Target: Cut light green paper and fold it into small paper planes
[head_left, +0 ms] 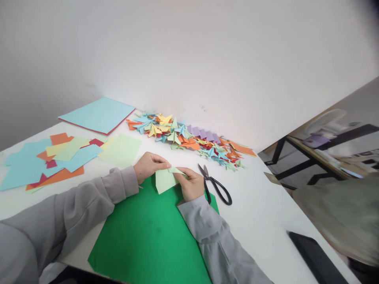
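A small piece of pale green paper [166,181], partly folded near its upper edge, is held between my two hands above a green sheet [148,240]. My left hand [150,166] pinches its upper left part with thumb and fingertips. On the opposite side, my right hand [192,183] grips the paper's right edge, with a folded flap showing by the fingers. Black-handled scissors [217,187] lie slightly spread just right of my right hand. The fingertips cover some of the folds.
Along the wall runs a pile of folded colourful paper pieces [177,134]. Loose paper sheets [89,157] lie scattered at left, below a light blue stack [99,114]. A black phone-like slab [316,258] rests near the table's right edge. Beyond stands another table [319,154].
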Available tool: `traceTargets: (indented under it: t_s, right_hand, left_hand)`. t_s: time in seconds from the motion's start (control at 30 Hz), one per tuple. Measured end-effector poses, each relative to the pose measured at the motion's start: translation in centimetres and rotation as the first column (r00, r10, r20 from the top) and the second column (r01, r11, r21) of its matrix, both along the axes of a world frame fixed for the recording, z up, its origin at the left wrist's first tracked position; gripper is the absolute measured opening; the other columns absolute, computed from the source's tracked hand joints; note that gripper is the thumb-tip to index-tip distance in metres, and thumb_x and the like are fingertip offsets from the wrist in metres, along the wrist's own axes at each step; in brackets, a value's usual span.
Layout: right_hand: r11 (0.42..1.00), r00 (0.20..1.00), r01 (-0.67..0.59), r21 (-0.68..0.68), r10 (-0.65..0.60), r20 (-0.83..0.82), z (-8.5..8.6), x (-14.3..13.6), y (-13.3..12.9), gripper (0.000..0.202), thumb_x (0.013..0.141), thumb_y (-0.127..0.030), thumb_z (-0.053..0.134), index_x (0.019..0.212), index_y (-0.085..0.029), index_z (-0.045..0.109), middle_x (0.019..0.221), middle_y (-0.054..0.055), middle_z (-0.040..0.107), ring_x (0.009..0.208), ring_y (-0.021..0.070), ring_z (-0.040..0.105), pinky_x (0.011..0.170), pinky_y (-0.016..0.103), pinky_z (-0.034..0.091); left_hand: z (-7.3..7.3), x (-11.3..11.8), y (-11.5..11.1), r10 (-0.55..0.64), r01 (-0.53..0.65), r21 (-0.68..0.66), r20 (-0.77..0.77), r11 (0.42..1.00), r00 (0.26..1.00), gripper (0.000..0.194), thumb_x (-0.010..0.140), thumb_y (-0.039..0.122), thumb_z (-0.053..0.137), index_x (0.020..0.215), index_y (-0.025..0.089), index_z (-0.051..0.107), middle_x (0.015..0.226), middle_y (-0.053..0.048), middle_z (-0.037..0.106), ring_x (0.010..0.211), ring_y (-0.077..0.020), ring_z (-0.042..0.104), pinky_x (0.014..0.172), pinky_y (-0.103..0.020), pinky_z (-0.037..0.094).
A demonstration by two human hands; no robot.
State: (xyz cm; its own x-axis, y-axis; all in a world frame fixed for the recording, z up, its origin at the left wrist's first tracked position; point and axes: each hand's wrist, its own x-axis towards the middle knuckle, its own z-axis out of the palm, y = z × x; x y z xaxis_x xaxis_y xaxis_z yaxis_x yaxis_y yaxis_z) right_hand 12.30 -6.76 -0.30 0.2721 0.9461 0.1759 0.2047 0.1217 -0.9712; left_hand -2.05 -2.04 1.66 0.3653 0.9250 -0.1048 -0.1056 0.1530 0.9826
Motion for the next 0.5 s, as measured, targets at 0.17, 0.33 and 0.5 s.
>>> traceTargets:
  t_s: [0.17,0.33,0.5]
  right_hand:
    - [0.999,0.999,-0.041,-0.021,0.041,0.002,0.09,0.25,-0.04,0.018,0.062,-0.031,0.063,0.072,-0.017,0.069,0.063,0.001,0.066,0.042,0.0111,0.051,0.039,0.024,0.044]
    - [0.981,0.983,-0.181,-0.062,0.181,-0.001,0.31,0.58,0.02,0.021,0.061,-0.032,0.063,0.075,-0.018,0.068,0.063,0.0,0.064,0.048,0.0133,0.054,0.046,0.026,0.044]
    - [0.988,0.985,-0.155,-0.015,0.156,0.075,-0.21,0.71,0.47,0.023,0.065,-0.039,0.061,0.064,-0.017,0.067,0.057,0.001,0.062,0.056,0.0138,0.053,0.055,0.026,0.042]
  left_hand:
    - [0.05,-0.1,0.04,-0.001,0.001,0.004,-0.018,1.0,1.0,0.022,0.05,0.028,0.075,0.063,0.011,0.068,0.056,-0.003,0.064,0.052,-0.0115,0.054,0.053,-0.025,0.043]
    - [-0.11,-0.19,0.26,0.009,-0.008,0.03,-0.051,1.0,0.999,0.023,0.049,0.029,0.075,0.063,0.012,0.068,0.056,-0.002,0.064,0.053,-0.0118,0.054,0.054,-0.025,0.043]
    - [-0.55,-0.43,0.52,-0.048,0.061,0.116,-0.106,0.991,0.993,0.02,0.051,0.027,0.074,0.063,0.012,0.069,0.06,-0.003,0.066,0.058,-0.0132,0.056,0.059,-0.026,0.044]
